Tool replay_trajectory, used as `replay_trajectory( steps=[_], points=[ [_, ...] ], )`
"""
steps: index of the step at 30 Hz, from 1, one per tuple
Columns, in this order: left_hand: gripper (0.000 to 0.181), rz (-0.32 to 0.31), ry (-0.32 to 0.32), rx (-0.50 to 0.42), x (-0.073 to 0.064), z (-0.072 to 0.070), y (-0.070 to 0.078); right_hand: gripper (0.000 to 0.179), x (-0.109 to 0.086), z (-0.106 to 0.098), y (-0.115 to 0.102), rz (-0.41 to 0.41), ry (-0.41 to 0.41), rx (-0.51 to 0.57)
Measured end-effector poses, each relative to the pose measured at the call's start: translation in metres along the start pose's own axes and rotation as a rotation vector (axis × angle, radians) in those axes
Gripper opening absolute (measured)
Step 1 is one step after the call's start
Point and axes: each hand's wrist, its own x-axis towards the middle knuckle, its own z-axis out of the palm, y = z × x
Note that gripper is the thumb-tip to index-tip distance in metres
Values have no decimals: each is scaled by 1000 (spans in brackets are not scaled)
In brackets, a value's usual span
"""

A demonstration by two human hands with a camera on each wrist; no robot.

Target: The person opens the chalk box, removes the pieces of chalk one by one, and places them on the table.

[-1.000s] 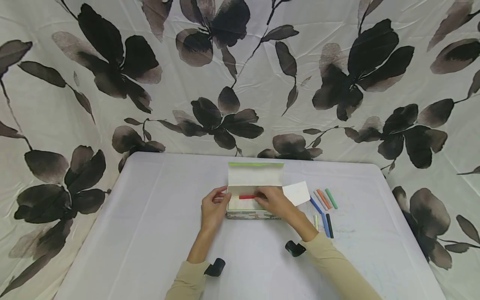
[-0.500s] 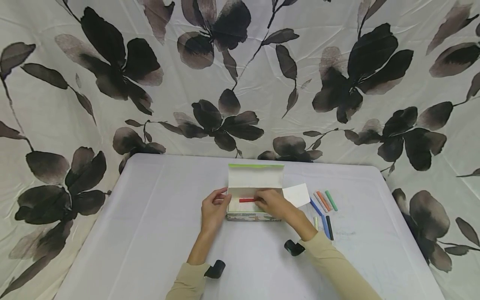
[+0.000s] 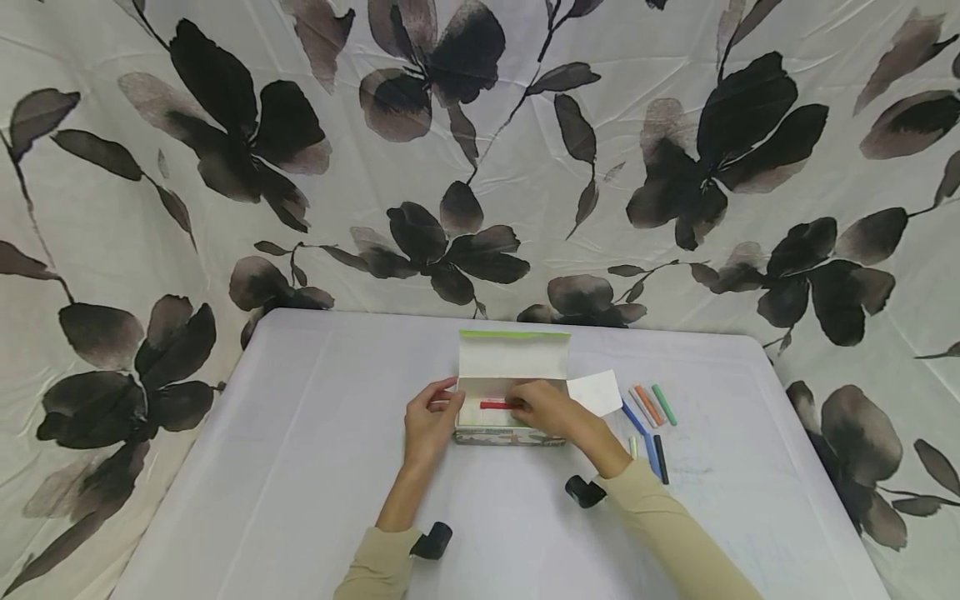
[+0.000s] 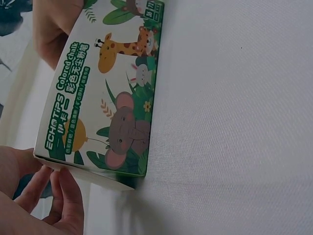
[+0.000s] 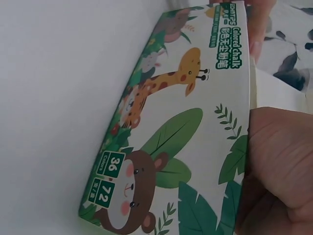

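Observation:
An open box of colored chalk (image 3: pixel 510 436) stands on the table, its lid (image 3: pixel 513 356) raised at the back. Printed animals and the words "Colored chalk" cover its front in both wrist views. My left hand (image 3: pixel 427 425) grips the box's left end, thumb at the top edge and fingers against the end wall (image 4: pixel 98 180). Over the box's right half, my right hand (image 3: pixel 551 408) pinches a red chalk stick (image 3: pixel 493 406), which lies lengthwise across the opening. The fingers hide the stick's right end. In the right wrist view this hand (image 5: pixel 281 166) is behind the front panel.
To the right of the box's white side flap (image 3: pixel 596 392) lie several loose chalk sticks, among them a green one (image 3: pixel 663 405), an orange one (image 3: pixel 648 406) and a black one (image 3: pixel 661 459). A floral cloth (image 3: pixel 450 125) hangs behind the white table (image 3: pixel 300 467).
The right hand has brought the red chalk stick slightly toward the front of the box. The left hand keeps its grip on the left end. The head view has shifted slightly.

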Motion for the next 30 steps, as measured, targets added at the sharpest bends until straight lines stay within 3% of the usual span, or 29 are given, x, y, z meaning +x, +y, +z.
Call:
replay_trajectory(
  steps=[11, 17, 23, 30],
  points=[
    [25, 3, 0, -1, 0, 1, -1, 25, 8, 0, -5, 16, -97, 48],
    [25, 4, 1, 0, 0, 1, -2, 13, 19, 5, -6, 46, -157, 26],
    [25, 5, -8, -4, 0, 0, -4, 9, 21, 7, -4, 26, -166, 33],
    [25, 16, -4, 2, 0, -1, -4, 11, 9, -1, 6, -33, -133, 100]
  ],
)
